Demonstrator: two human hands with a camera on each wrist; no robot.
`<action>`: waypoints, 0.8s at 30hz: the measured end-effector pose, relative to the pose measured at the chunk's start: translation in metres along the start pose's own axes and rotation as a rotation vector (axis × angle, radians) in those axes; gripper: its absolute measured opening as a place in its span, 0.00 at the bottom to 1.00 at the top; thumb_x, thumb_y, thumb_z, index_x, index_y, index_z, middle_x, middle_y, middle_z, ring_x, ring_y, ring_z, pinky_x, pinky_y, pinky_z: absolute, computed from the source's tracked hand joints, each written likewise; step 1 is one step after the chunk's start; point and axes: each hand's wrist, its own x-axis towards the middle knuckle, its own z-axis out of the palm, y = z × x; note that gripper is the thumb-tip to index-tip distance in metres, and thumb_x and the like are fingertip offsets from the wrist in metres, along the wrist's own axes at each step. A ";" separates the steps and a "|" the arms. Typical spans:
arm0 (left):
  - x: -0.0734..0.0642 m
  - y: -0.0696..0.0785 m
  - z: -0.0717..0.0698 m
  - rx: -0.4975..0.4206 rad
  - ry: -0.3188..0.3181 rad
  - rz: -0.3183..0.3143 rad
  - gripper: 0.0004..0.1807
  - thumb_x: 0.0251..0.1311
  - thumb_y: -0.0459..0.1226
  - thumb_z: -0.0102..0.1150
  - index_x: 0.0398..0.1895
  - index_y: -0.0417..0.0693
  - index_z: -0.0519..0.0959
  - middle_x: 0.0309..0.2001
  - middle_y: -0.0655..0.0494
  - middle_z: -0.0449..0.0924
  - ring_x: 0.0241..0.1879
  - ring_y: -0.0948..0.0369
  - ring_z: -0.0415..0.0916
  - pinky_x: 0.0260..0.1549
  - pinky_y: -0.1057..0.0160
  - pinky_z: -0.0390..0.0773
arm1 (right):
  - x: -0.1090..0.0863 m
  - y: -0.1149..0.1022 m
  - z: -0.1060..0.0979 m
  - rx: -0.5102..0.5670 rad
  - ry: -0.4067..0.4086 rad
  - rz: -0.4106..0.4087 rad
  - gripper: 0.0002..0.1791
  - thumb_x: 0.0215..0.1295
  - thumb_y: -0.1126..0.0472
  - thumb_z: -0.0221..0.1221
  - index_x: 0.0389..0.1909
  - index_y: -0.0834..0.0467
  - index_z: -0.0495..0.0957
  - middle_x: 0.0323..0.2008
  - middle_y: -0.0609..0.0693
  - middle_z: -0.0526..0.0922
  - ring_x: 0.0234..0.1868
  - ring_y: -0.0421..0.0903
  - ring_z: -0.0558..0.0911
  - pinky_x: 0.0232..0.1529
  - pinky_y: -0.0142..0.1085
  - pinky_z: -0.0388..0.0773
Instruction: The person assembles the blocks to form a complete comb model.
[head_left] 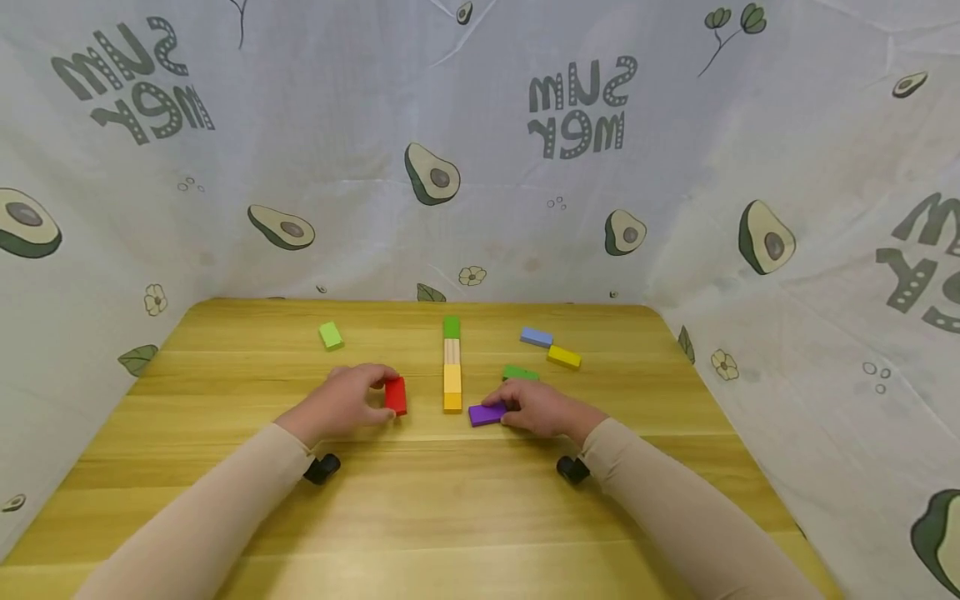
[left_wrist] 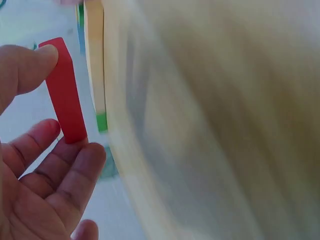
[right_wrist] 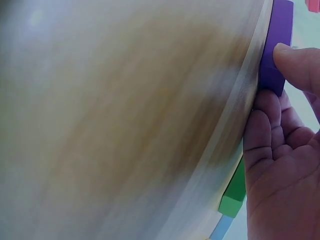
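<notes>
My left hand (head_left: 347,402) pinches a red block (head_left: 395,397) between thumb and fingertips, left of the middle row. The left wrist view shows the thumb on one end of the red block (left_wrist: 67,95) and fingers at the other. On the right, my right hand (head_left: 543,408) grips a purple block (head_left: 486,415) by its right end, close to the tabletop. Between the hands runs a straight row: a green block (head_left: 452,327) at the far end, a plain wooden block (head_left: 452,351), then a yellow-orange block (head_left: 452,379) nearest me. Neither held block touches the row.
A second green block (head_left: 520,373) lies just behind my right hand, partly hidden. Farther back are a blue block (head_left: 536,337) and a yellow block (head_left: 564,357). A light green block (head_left: 331,336) lies back left. Patterned cloth (head_left: 510,250) surrounds the wooden table (head_left: 450,517).
</notes>
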 end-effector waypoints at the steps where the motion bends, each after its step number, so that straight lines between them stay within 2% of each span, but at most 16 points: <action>1: 0.000 0.005 0.003 -0.007 -0.012 0.013 0.30 0.62 0.42 0.74 0.66 0.42 0.78 0.62 0.50 0.84 0.61 0.50 0.81 0.69 0.39 0.66 | 0.000 0.000 0.000 0.002 0.001 -0.002 0.19 0.75 0.65 0.63 0.63 0.49 0.84 0.64 0.50 0.81 0.66 0.51 0.79 0.70 0.52 0.75; 9: -0.001 0.034 0.028 -0.044 -0.084 0.075 0.28 0.59 0.42 0.76 0.62 0.45 0.80 0.59 0.54 0.85 0.60 0.54 0.81 0.71 0.44 0.68 | 0.000 0.002 0.000 0.011 0.007 -0.013 0.19 0.74 0.65 0.63 0.63 0.50 0.84 0.64 0.50 0.82 0.65 0.50 0.79 0.68 0.52 0.76; 16: 0.002 0.045 0.041 -0.026 -0.101 0.125 0.29 0.59 0.44 0.75 0.62 0.46 0.81 0.58 0.54 0.86 0.61 0.53 0.79 0.71 0.45 0.68 | 0.001 0.001 0.000 0.011 0.004 -0.001 0.20 0.74 0.65 0.63 0.63 0.49 0.84 0.63 0.49 0.82 0.65 0.49 0.79 0.69 0.51 0.76; 20: 0.004 0.049 0.045 0.002 -0.107 0.154 0.29 0.58 0.45 0.76 0.62 0.46 0.82 0.57 0.55 0.86 0.57 0.56 0.81 0.71 0.47 0.65 | 0.000 0.001 0.000 0.010 0.000 -0.008 0.20 0.74 0.66 0.63 0.63 0.50 0.84 0.63 0.49 0.82 0.65 0.50 0.79 0.68 0.51 0.77; 24: 0.005 0.052 0.048 0.022 -0.119 0.155 0.29 0.57 0.45 0.77 0.61 0.45 0.82 0.56 0.56 0.87 0.53 0.58 0.82 0.69 0.47 0.63 | 0.000 0.002 0.000 0.004 -0.001 -0.019 0.20 0.74 0.66 0.63 0.63 0.50 0.84 0.63 0.50 0.82 0.64 0.50 0.80 0.67 0.51 0.77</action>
